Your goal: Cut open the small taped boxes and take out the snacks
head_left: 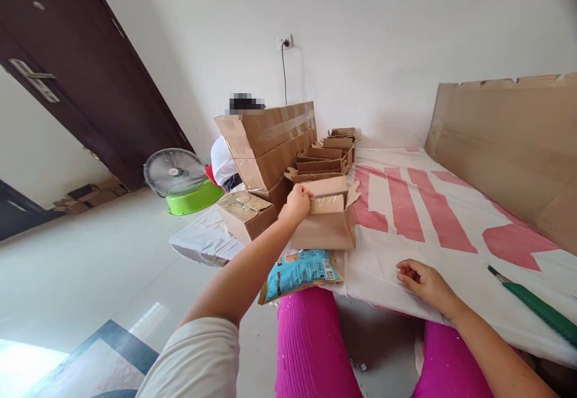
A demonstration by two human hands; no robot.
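My left hand [297, 202] is closed on the upper left edge of an open cardboard box [322, 232], its fingertips hidden at the rim. A raised flap stands at the box's right corner, and something brown with shiny tape [327, 204] shows inside. A blue snack packet [302, 273] lies against the near side of the box at the table edge. Low over the white and red table sheet [374, 266], my right hand [421, 284] holds nothing; its fingers are loosely bent with a gap to the thumb.
Several open cardboard boxes [322, 160] line up behind, beside stacked taped cartons [265, 133]. Another taped box [247, 211] sits at left. A green-handled cutting tool [536, 302] lies at right, before a tall cardboard sheet [505, 145]. Behind the cartons is another person [222, 160], near a fan [175, 172].
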